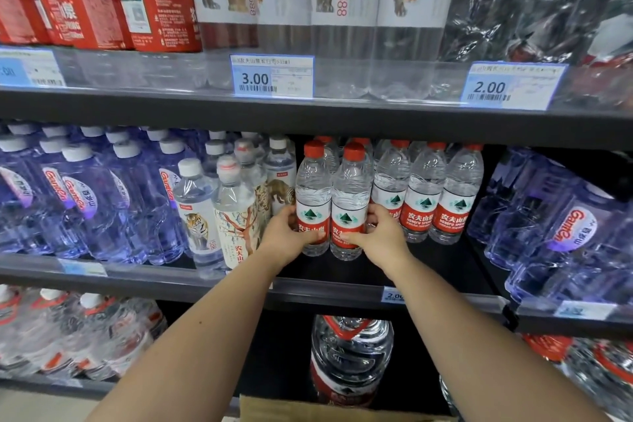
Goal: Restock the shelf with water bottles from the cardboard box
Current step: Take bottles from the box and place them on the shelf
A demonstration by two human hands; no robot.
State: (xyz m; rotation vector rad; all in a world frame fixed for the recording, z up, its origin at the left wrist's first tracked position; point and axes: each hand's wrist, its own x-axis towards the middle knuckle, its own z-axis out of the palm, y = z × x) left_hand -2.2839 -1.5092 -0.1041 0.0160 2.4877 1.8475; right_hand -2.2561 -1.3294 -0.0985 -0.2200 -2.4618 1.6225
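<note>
I see left hand [284,236] gripping one clear red-capped plastic water bottle [312,188], right hand [380,236] gripping its twin [351,195], both upright at the front of the dark middle shelf [428,260] beside matching rows [424,188]; bare space left to fill, brown cardboard box [308,409] below, contents hidden.

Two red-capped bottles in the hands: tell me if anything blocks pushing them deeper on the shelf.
More red-capped clear plastic bottles stand right behind the front pair, which the left hand and right hand grip.

Mid shelf [442,265]: left bottle [312,195] & right bottle [351,202], red caps, upright, touching. L hand [286,238] grips left bottle; R hand [382,238] grips right bottle. Cardboard box [308,409] at btm edge.
</note>
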